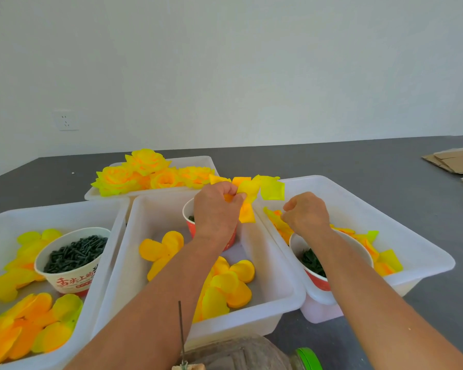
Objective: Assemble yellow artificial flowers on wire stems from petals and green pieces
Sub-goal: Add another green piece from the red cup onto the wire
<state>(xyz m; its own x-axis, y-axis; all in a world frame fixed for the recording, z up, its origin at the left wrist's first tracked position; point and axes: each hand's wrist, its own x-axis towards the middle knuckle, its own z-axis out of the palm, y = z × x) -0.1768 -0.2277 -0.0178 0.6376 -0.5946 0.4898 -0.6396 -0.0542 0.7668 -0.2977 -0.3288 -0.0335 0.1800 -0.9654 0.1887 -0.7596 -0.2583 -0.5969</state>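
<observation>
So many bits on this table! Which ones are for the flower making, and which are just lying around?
For the job:
- petal piece pinched in the left hand
- loose petals in the white bins
- cup of green pieces
- wire stem
- finished flowers

Lying about:
- cardboard
- green-lidded jar
- wall socket
</observation>
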